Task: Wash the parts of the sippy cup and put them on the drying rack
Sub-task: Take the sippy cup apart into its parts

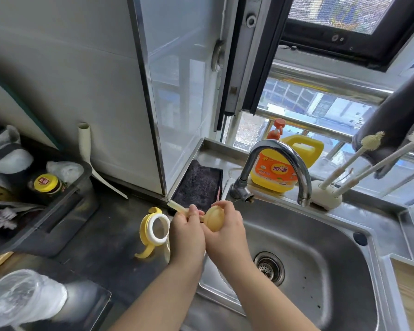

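Kitchen counter w/ steel sink (339, 266), window behind, seen from the head view.

1. Right hand (227, 225): fingers curled round a pale yellow rounded cup part (214, 218), held over sink's left edge.
2. Left hand (188, 229): fingers clenched on a pale yellowish straw (176, 206) that sticks out up-left from the fist; straw's inner end meets the rounded part betw. the two hands. Hands touch each other.
3. Yellow handle ring (153, 229) w/ white inner rim: lies on dark counter (101, 247), just left of left hand; two curved handles.
4. Clear cup body: partly hidden under left wrist, detail can't tell.
5. Dark cloth (197, 182): on counter behind hands, against the wall corner.
6. Tap (280, 163): curved, chrome, spout over sink; no water visible.
7. Yellow soap jug (275, 173) w/ orange pump: on ledge behind tap.
8. Brush stand (325, 193): white, right of tap, holds long white brushes.
9. Black tray (46, 211): far left, w/ yellow-lidded jar (46, 183) and bags.
10. Clear plastic bag (24, 299): lower left corner.
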